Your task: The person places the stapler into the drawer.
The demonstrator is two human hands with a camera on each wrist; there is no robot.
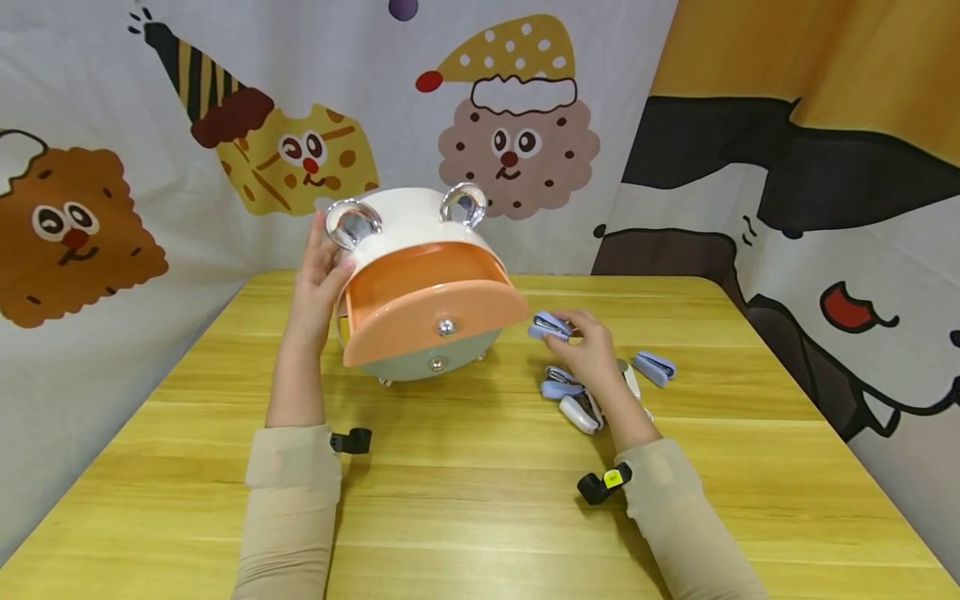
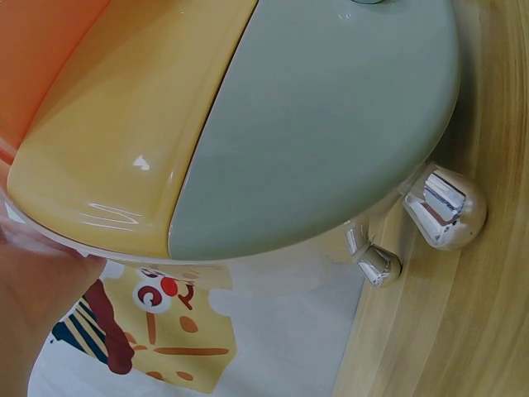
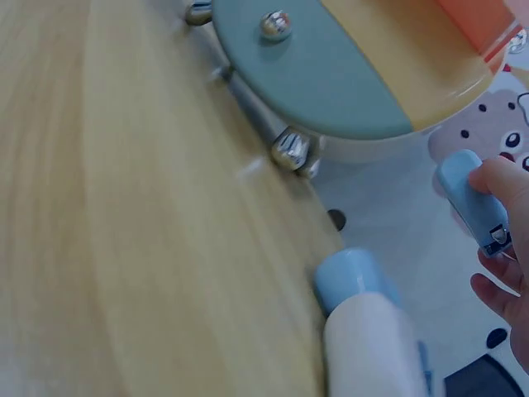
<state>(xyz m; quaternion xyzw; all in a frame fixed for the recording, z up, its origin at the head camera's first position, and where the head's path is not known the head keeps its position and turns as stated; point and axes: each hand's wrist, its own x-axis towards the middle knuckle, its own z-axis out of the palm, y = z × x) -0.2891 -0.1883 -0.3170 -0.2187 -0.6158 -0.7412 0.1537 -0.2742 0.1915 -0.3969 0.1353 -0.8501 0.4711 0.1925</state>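
A round white drawer box (image 1: 408, 208) with two chrome ears and short chrome feet stands on the table. Its orange top drawer (image 1: 427, 321) is pulled out, over a yellow middle drawer (image 2: 124, 165) and a grey-green bottom drawer (image 2: 331, 124). My left hand (image 1: 311, 296) rests against the box's left side, fingers straight up along it and thumb near the front rim. To the right of the box, my right hand (image 1: 588, 346) pinches a small blue stapler (image 1: 550, 326) between thumb and fingers, close to the orange drawer's right end.
Below my right hand lie a blue stapler (image 1: 561, 383) and a white stapler (image 1: 580, 413), with another white one partly hidden behind the wrist. One more blue stapler (image 1: 655, 367) sits farther right. A printed curtain (image 1: 405, 125) hangs behind the wooden table (image 1: 450, 517).
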